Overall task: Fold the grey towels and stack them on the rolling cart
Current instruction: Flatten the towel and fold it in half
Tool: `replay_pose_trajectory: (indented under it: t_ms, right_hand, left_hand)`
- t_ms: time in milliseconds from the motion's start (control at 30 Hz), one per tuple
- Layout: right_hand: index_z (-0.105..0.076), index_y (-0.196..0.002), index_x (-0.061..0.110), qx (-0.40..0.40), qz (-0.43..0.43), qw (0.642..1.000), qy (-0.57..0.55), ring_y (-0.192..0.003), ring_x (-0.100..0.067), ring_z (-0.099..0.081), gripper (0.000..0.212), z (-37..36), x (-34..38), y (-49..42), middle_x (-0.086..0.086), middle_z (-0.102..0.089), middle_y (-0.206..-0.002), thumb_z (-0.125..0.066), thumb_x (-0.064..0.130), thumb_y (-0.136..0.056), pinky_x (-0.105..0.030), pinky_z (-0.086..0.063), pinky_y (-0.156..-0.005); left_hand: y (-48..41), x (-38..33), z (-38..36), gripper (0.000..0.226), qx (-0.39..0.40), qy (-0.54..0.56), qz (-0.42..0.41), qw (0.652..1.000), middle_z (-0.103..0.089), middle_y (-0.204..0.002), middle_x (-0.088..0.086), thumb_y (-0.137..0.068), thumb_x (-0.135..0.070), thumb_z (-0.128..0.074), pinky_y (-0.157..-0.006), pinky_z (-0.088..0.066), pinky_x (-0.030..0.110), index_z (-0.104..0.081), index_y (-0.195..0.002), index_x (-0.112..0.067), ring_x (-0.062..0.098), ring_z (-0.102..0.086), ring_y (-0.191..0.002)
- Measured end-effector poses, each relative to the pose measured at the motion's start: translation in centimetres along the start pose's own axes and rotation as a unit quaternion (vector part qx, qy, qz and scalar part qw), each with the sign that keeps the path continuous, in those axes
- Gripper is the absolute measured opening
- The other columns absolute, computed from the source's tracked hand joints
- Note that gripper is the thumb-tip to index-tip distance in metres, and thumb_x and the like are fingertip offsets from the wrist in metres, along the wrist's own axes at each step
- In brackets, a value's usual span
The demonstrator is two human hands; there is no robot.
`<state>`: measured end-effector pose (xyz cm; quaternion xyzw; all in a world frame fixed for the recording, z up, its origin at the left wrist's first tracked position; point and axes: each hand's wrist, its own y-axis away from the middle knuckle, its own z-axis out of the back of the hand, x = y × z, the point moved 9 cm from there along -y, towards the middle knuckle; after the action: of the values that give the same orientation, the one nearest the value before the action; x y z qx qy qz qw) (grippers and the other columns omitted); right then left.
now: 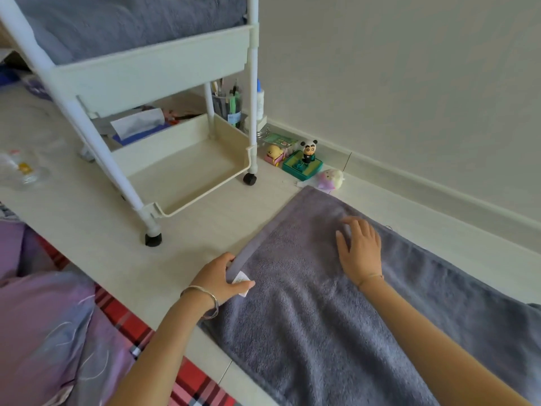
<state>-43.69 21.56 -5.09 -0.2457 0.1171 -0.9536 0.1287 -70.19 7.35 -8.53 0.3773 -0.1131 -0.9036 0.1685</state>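
so the grey towel is spread flat on the floor, around 5 o'clock. the left hand pinches its edge right by the white tag, and the right hand lies flat and relaxed on top. further off at 11 o'clock, the rolling cart has a pile of towels in it.

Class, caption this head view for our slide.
Left hand grips grey towel edge; right hand rests flat on it beside rolling cart.
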Motion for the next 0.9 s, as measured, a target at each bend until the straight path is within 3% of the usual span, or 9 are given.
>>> replay_pose_trajectory:
  t_ms: [133, 200, 267, 333, 400, 500, 600, 667, 900]
  right_hand:
    - [-0.059, -0.108, 0.012, 0.012, 0.010, 1.000, -0.023, -0.103, -0.032, -0.054, 0.028, -0.1, 0.9, 3.0, -0.006, -0.059, -0.114, -0.047, 0.027, -0.088, -0.042, -0.038, -0.095]
    - [-0.059, -0.108, 0.011, 0.007, 0.003, 0.999, -0.031, -0.105, -0.032, -0.055, 0.025, 0.5, 0.8, 4.3, -0.006, -0.058, -0.115, -0.050, 0.024, -0.089, -0.041, -0.038, -0.096]
    - [-0.059, -0.110, 0.010, -0.003, -0.020, 0.999, -0.046, -0.108, -0.031, -0.054, 0.022, 1.5, 0.5, 5.9, -0.008, -0.057, -0.117, -0.055, 0.018, -0.090, -0.041, -0.037, -0.097]
    - [-0.057, -0.116, 0.010, -0.007, -0.050, 0.997, -0.052, -0.113, -0.031, -0.052, 0.026, 2.2, -0.3, 7.9, -0.008, -0.056, -0.123, -0.055, 0.019, -0.091, -0.041, -0.037, -0.100]
    - [-0.054, -0.126, 0.011, 0.000, -0.077, 0.996, -0.044, -0.122, -0.029, -0.047, 0.039, 2.6, -1.1, 10.1, -0.007, -0.051, -0.133, -0.044, 0.031, -0.093, -0.043, -0.033, -0.107]
    - [-0.044, -0.139, 0.016, 0.022, -0.109, 0.994, -0.002, -0.138, -0.024, -0.033, 0.060, 3.5, -3.8, 13.5, -0.004, -0.039, -0.148, -0.023, 0.045, -0.091, -0.042, -0.019, -0.117]
    - [-0.033, -0.145, 0.023, 0.069, -0.131, 0.986, 0.081, -0.145, -0.019, -0.018, 0.069, 5.2, -7.9, 15.9, 0.000, -0.026, -0.154, -0.008, 0.053, -0.088, -0.038, -0.006, -0.119]
    - [-0.024, -0.148, 0.030, 0.089, -0.147, 0.978, 0.119, -0.146, -0.016, -0.009, 0.071, 7.1, -11.3, 17.4, 0.004, -0.018, -0.157, -0.001, 0.057, -0.085, -0.035, 0.001, -0.119]
    - [-0.007, -0.148, 0.040, 0.121, -0.191, 0.963, 0.149, -0.146, -0.010, 0.003, 0.070, 12.9, -19.6, 21.2, 0.012, -0.001, -0.157, 0.004, 0.065, -0.083, -0.030, 0.009, -0.117]
  left_hand:
    - [1.2, 0.5, 0.5, 0.044, -0.022, -0.001, 0.002, 1.000, -0.065, -0.087, 0.003, -0.074, -0.049, -0.071, -0.070, -0.050, 0.037, -0.058, -0.100, -0.015, 0.023, -0.061, -0.081]
    - [1.8, 0.1, 1.4, 0.050, -0.044, -0.085, 0.018, 0.995, -0.066, -0.101, 0.000, -0.077, -0.050, -0.068, -0.072, -0.050, 0.033, -0.054, -0.114, -0.019, 0.021, -0.061, -0.090]
    - [2.4, -1.9, 2.1, 0.062, -0.092, -0.216, 0.014, 0.972, -0.056, -0.127, 0.003, -0.082, -0.048, -0.063, -0.084, -0.046, 0.033, -0.040, -0.134, -0.021, 0.023, -0.053, -0.112]
    - [3.1, -6.0, 0.5, 0.064, -0.134, -0.272, -0.061, 0.951, -0.036, -0.147, 0.007, -0.089, -0.040, -0.056, -0.102, -0.036, 0.038, -0.031, -0.143, -0.018, 0.028, -0.038, -0.130]
    - [4.2, -10.4, -3.6, 0.051, -0.143, -0.255, -0.177, 0.940, -0.044, -0.144, 0.008, -0.090, -0.037, -0.050, -0.104, -0.037, 0.047, -0.045, -0.137, -0.017, 0.033, -0.045, -0.128]
    - [5.6, -13.6, -11.5, 0.051, -0.047, -0.256, -0.232, 0.937, -0.058, -0.131, 0.001, -0.086, -0.044, -0.035, -0.093, -0.047, 0.051, -0.054, -0.129, -0.025, 0.027, -0.057, -0.118]
    - [6.3, -13.8, -16.7, 0.053, 0.021, -0.311, -0.210, 0.927, -0.055, -0.134, -0.001, -0.086, -0.051, -0.031, -0.100, -0.041, 0.053, -0.043, -0.134, -0.031, 0.027, -0.056, -0.120]
    - [6.4, -13.7, -18.6, 0.055, 0.037, -0.326, -0.207, 0.922, -0.052, -0.138, 0.001, -0.087, -0.054, -0.029, -0.104, -0.030, 0.056, -0.040, -0.136, -0.032, 0.031, -0.051, -0.124]
    - [9.7, -17.6, -23.5, 0.069, 0.063, -0.325, -0.228, 0.916, -0.058, -0.131, 0.000, -0.094, -0.055, -0.002, -0.091, -0.048, 0.054, -0.059, -0.125, -0.032, 0.031, -0.059, -0.114]
